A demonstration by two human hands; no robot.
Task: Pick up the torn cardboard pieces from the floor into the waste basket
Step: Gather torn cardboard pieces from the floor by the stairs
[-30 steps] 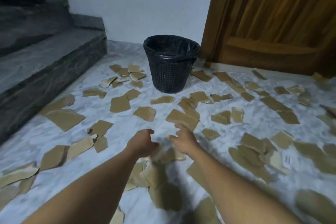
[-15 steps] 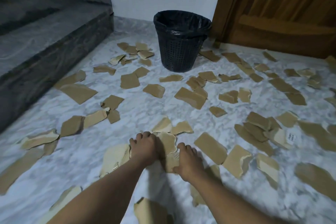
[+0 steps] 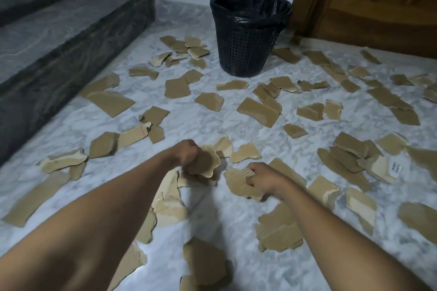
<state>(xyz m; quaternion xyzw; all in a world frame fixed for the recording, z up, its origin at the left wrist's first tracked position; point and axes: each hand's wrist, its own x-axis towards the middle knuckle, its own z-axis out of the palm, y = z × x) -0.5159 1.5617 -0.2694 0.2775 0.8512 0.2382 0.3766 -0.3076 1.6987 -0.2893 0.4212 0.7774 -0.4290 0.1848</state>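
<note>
Fingers, left hand (image 3: 186, 153): a torn cardboard piece (image 3: 205, 163) is gripped.
Fingers, right hand (image 3: 266, 178): a second piece (image 3: 236, 184) is gripped.

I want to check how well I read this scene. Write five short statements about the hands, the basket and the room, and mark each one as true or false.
1. The left hand grips a torn brown cardboard piece. True.
2. The right hand is empty. False: it grips another torn cardboard piece.
3. The black mesh plastic waste basket lies on its side. False: it stands upright.
4. A black plastic liner is folded over the basket's rim. True.
5. The brown wooden door stands left of the basket. False: it stands to its right; dark grey stone steps are on the left.
</note>
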